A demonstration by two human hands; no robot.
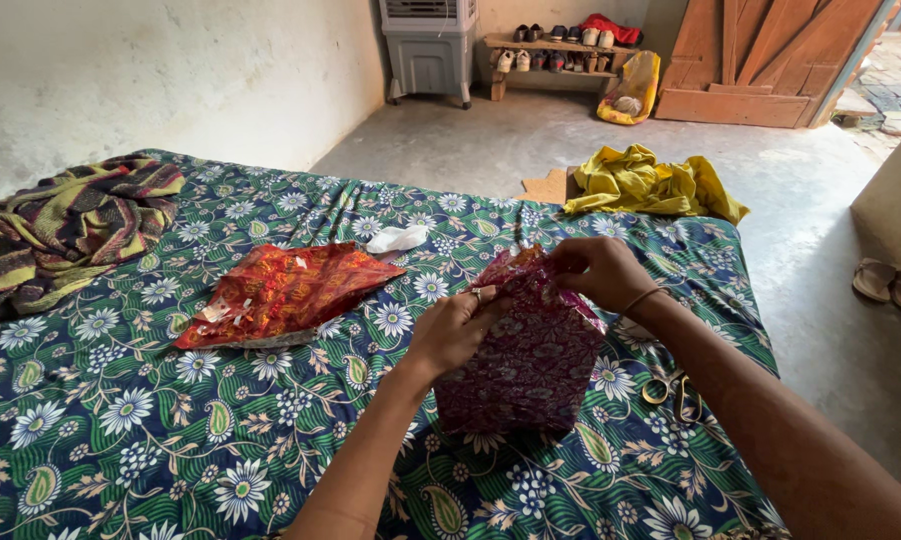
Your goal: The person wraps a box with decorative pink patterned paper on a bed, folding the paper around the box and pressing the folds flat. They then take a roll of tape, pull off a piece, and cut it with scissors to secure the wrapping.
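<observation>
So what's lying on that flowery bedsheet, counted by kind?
Wrapped box, purple-red paper, held by left hand and right hand: 1
Loose red wrapping sheet: 1
Scissors: 1
Striped blanket: 1
Yellow cloth: 1
White crumpled scrap: 1
Total: 6

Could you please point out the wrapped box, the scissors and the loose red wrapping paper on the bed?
wrapped box (525, 375), head view, on its front face.
scissors (670, 388), head view, on the handles.
red wrapping paper (285, 290), head view, on its middle.
</observation>
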